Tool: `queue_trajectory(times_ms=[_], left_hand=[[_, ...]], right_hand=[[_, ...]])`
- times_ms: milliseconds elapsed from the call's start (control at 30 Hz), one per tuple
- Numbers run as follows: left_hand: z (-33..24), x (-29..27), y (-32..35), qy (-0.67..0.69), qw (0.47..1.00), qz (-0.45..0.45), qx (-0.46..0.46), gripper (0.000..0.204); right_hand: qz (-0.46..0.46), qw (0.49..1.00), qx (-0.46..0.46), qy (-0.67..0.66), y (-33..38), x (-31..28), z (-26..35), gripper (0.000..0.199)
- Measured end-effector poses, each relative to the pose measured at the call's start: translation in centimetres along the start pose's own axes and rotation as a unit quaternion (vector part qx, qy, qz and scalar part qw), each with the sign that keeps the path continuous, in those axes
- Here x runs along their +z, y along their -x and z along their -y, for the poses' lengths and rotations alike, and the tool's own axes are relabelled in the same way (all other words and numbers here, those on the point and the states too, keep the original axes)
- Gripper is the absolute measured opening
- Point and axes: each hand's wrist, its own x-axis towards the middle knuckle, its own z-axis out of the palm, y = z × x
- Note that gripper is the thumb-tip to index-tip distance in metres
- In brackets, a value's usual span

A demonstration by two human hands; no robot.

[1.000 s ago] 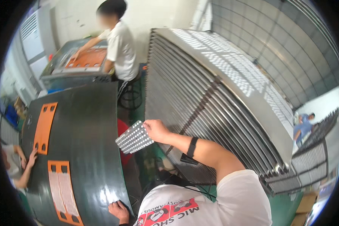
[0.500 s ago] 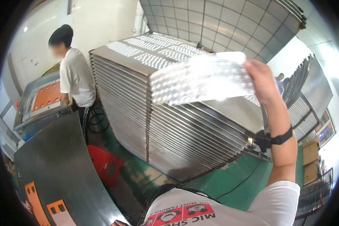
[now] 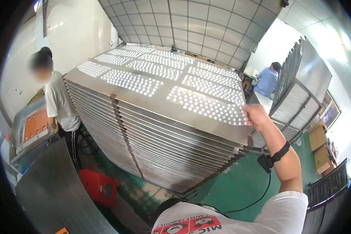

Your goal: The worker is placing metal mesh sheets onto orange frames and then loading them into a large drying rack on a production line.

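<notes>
My right hand [image 3: 256, 117] pinches the right end of a clear sheet with rows of white round dots [image 3: 206, 104]. That sheet lies along the front right of the top metal shelf [image 3: 144, 102] of a drying rack; its held end is at the shelf's right edge. Behind and left of it, several similar dotted sheets [image 3: 133, 80] lie flat in rows on the same shelf. My left hand is out of view.
Many shelves are stacked below the top one, and raised mesh shelves [image 3: 191, 27] tilt above. At left, a person [image 3: 62, 97] stands by a printing frame [image 3: 35, 126]. A dark table [image 3: 62, 187] and red stool [image 3: 98, 187] are nearer. Another rack [image 3: 300, 89] stands right.
My right hand has lowered the dotted sheet from the air onto the top shelf and still grips its end. The view has shifted; most of the orange pieces on the dark table left it.
</notes>
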Motion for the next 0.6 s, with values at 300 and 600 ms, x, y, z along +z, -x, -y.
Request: queue_trajectory(times_ms=[300, 600], left_hand=[[1.1, 2.0, -0.8, -0.028, 0.999, 0.025, -0.015, 0.044], [-2.4, 3.7, -2.8, -0.05, 0.981, 0.178, -0.064, 0.053]], right_hand=[[-0.09, 0.962, -0.226, 0.126, 0.2, -5.3, 10.9, 0.031], [-0.276, 0.801, -0.523, 0.09, -9.6, -7.9, 26.3, 0.06]])
